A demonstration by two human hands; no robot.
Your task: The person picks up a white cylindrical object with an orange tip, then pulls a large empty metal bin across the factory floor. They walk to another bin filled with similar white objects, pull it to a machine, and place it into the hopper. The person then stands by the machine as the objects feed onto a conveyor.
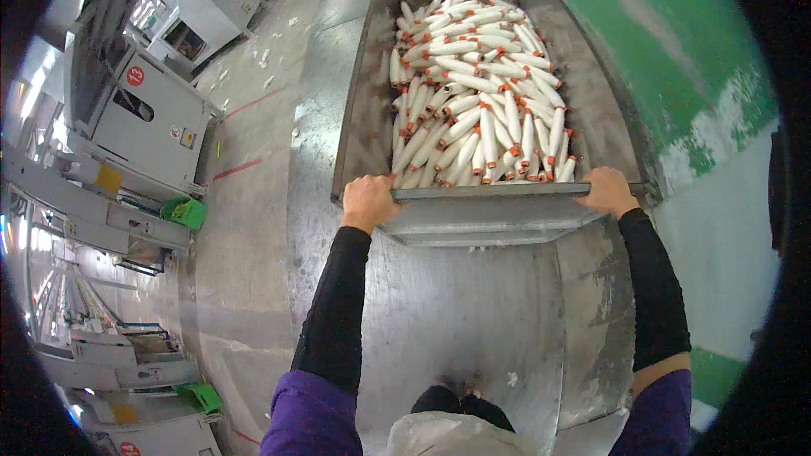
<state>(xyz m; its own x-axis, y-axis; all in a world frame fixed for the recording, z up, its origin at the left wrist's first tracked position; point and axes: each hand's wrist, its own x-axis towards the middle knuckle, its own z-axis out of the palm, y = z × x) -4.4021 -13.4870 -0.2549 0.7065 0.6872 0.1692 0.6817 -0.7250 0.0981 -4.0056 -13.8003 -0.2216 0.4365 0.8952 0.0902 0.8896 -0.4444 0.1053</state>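
Note:
Ahead of me stands a large grey metal cart (490,192) with deep walls. A heap of white yarn bobbins (477,76) with orange-red ends lies inside it, pointing in mixed directions. My left hand (369,203) is closed over the left end of the cart's near rim. At the right end of the same rim, my right hand (609,192) grips with its fingers wrapped over the edge. Both arms reach forward in black sleeves. The undersides of my fingers and the cart's base are hidden.
Along the left stand grey-white machines (148,118) with green bins (186,212) at their sides. White fluff and red lines mark the grey floor (245,262) there. To the right, the floor is painted green (676,51) with worn pale patches.

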